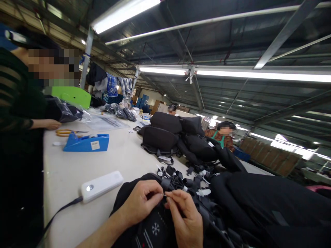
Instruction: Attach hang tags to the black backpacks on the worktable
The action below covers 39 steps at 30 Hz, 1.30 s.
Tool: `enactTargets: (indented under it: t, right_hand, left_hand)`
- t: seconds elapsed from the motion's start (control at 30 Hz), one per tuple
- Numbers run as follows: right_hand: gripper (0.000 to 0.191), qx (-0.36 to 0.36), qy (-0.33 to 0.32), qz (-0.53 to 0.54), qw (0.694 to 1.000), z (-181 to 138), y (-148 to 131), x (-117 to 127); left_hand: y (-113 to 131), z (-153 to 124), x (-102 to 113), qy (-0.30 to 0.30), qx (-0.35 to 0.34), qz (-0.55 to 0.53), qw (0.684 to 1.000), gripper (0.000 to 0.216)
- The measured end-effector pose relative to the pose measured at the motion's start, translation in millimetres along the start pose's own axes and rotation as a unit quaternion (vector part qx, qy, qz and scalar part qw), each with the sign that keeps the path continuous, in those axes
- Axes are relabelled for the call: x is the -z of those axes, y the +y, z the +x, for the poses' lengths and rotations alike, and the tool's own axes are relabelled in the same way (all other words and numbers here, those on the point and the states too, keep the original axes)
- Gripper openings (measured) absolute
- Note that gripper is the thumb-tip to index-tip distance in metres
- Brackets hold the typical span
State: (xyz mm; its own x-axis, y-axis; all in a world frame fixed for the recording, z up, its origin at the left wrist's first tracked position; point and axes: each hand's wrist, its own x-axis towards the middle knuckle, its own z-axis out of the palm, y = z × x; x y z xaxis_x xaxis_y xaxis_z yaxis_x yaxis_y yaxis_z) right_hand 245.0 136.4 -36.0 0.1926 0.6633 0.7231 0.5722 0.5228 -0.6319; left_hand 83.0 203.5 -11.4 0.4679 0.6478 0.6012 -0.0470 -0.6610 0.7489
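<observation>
My left hand is closed in a pinch, thumb against forefinger. Facing it, my right hand also pinches, its fingertips almost meeting the left ones. A tiny pale thread-like bit shows between the two, too small to name. Below the hands is black cloth with a white snowflake and stripes. Just beyond the fingers lies a heap of black straps with buckles and white tags. A large black padded bag rests to the right of my right hand.
Black bags are piled across the white table. Left of my hands lie a white corded device, a blue tape dispenser and orange-handled scissors. A co-worker stands at the left edge, another behind the pile.
</observation>
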Motion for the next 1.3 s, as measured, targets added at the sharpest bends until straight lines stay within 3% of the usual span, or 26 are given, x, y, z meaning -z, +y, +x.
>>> enactTargets:
  t: [0.23,0.6,0.97,1.3]
  right_hand:
    - [0.011,-0.009,-0.003,0.012,1.0,1,-1,0]
    - [0.009,0.041,0.002,-0.01,0.999,2,-7,-2]
    - [0.015,0.123,-0.006,-0.12,0.985,0,-15,-6]
    - [0.022,0.116,-0.012,-0.126,0.985,-4,-13,-8]
  left_hand:
    - [1,-2,0,-0.004,-0.002,0.005,1.0,0.016]
    - [-1,-2,-2,-0.004,-0.018,0.033,0.999,0.016]
    - [-1,-6,3,-0.058,-0.037,0.078,0.995,0.015]
    - [-4,-7,2,-0.083,-0.03,0.095,0.992,0.015]
